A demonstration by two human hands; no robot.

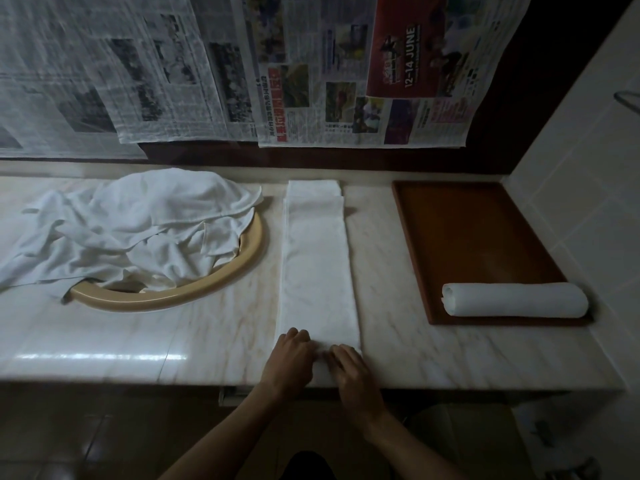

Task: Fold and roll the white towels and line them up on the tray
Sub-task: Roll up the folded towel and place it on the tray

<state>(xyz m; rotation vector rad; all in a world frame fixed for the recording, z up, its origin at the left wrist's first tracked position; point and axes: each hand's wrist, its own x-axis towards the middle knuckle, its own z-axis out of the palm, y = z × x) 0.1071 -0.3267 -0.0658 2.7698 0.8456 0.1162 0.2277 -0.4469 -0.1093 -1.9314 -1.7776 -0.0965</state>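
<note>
Two hands at the near end of a long folded towel [317, 258]: left hand [290, 356] and right hand [349, 367] side by side, fingers curled down onto the cloth, gripping its near edge where a first small fold or roll bulges between them. Soft white terry, laid as a narrow strip from the counter's front edge back toward the wall, on a glossy veined marble countertop [433, 351]. Off to the right, a flat rectangular brown tray [464, 230] with a low rim, one tightly rolled towel [516, 299] lying crosswise at its near end. To the left, a rumpled pile of white towels [138, 223] draped over a beige oval sink rim [214, 282]. Behind, taped newspaper sheets [311, 81] (one red advert legible: "12–14 JUNE").
</note>
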